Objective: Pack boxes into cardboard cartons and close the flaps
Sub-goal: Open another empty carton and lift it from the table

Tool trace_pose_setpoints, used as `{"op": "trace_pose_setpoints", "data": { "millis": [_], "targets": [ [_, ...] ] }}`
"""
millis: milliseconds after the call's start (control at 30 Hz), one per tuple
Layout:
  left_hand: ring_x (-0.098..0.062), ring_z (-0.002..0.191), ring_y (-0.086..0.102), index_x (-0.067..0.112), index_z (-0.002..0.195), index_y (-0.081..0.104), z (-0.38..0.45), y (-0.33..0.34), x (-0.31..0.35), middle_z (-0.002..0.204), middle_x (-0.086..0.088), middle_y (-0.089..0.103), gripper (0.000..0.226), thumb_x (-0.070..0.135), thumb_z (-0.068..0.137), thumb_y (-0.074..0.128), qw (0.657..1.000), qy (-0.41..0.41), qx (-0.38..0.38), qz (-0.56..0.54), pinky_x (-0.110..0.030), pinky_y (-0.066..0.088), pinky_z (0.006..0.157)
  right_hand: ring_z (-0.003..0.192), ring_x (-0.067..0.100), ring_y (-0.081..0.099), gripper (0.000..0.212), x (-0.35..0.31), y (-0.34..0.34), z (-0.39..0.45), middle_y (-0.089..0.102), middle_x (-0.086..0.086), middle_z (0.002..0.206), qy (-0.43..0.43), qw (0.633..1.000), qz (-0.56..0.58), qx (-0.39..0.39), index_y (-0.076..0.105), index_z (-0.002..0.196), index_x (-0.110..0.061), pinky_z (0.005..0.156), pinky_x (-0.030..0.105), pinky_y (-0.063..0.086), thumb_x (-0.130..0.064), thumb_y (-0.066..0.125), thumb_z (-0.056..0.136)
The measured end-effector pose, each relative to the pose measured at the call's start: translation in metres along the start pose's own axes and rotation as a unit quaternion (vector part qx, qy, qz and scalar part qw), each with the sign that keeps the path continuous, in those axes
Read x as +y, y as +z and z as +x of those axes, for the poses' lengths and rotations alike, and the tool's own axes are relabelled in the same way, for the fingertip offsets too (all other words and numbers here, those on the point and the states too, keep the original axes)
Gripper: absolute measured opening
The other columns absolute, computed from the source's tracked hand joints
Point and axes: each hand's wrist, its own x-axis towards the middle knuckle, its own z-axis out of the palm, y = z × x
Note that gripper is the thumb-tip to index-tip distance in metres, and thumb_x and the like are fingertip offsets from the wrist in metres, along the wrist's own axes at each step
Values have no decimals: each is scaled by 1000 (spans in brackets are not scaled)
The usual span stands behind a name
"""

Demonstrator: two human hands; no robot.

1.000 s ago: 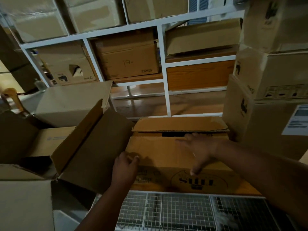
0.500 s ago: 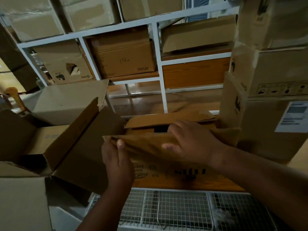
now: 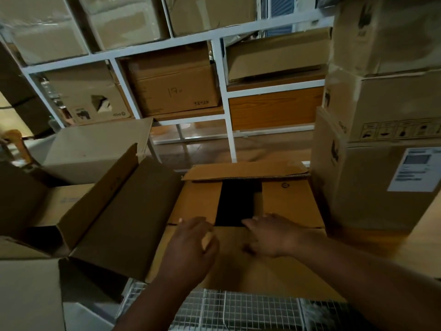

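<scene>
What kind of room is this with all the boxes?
It looks like a storeroom or small warehouse. White shelves are packed with cardboard boxes, more boxes are stacked up on the right, and one of those has a shipping label.
</scene>
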Motion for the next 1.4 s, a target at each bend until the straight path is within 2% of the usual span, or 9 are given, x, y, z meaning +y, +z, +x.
{"op": "trace_pose_setpoints", "data": {
  "millis": [100, 233, 467, 567, 733, 900, 1033, 1267, 1400],
  "targets": [
    [-8, 104, 62, 28, 115, 73, 21, 17, 3, 114, 10, 68, 28, 47, 101, 58, 997, 61, -39, 36, -28, 53, 91, 136, 25, 57, 63, -6, 29, 20, 65, 0, 144, 1, 993, -48, 103, 55, 147, -28, 123, 50, 32, -71, 56, 101],
    [-11, 104, 58, 27, 124, 68, 53, 35, -2, 114, 8, 65, 35, 49, 102, 52, 991, 85, -87, 52, -35, 55, 89, 108, 23, 66, 34, -10, 38, 8, 72, -1, 112, -74, 983, -94, 141, 69, 115, -28, 104, 46, 47, -57, 58, 101],
    [-22, 101, 61, 20, 110, 71, 83, 61, -7, 106, 0, 64, 33, 47, 104, 53, 980, 114, -131, 99, -38, 56, 84, 94, 23, 65, 42, -11, 61, -39, 66, -2, 98, -239, 966, -69, 63, 56, 96, -30, 91, 45, 48, -70, 47, 102],
    [-19, 101, 56, 25, 104, 68, 87, 68, -6, 106, 4, 60, 32, 50, 100, 49, 986, 124, -65, 85, -34, 52, 79, 86, 19, 62, 46, -5, 57, -41, 63, -4, 89, -236, 968, -30, 86, 59, 91, -28, 85, 46, 56, -66, 39, 108],
    [-26, 121, 50, 26, 125, 61, 137, 71, 5, 136, -2, 52, 44, 55, 94, 51, 988, 141, -19, 63, -42, 53, 99, 92, 18, 64, 49, 4, 62, -32, 68, -3, 95, -245, 964, -16, 100, 67, 101, -27, 86, 48, 58, -61, 35, 115],
    [-41, 158, 24, 25, 165, 37, 197, 93, 2, 179, -5, 12, 76, 51, 98, 64, 969, 71, -207, 115, -62, 40, 121, 125, 19, 57, 46, 4, 63, -21, 66, 0, 132, -218, 952, 39, 213, 78, 111, -24, 104, 39, 46, -51, 41, 117],
    [-34, 163, 17, 36, 168, 29, 213, 114, -9, 179, 5, 17, 84, 64, 96, 63, 948, 66, -273, 151, -68, 28, 123, 148, 19, 42, 50, 3, 58, -19, 52, -4, 156, -61, 975, 5, 215, 73, 128, -35, 117, 45, 42, -62, 34, 110],
    [-40, 164, 16, 36, 171, 20, 225, 123, -13, 178, -1, 21, 92, 70, 96, 61, 929, 64, -311, 191, -77, 13, 126, 152, 21, 34, 52, -2, 49, -23, 51, -6, 157, 29, 983, -12, 180, 65, 138, -35, 126, 50, 23, -61, 31, 109],
    [-36, 154, 35, 29, 157, 51, 206, 126, 13, 162, -8, 43, 64, 57, 100, 57, 949, 89, -229, 196, -71, 19, 125, 150, 20, 40, 52, -4, 43, -27, 63, -7, 140, 68, 977, -38, 200, 68, 133, -35, 125, 56, 23, -61, 29, 108]
  ]
}}
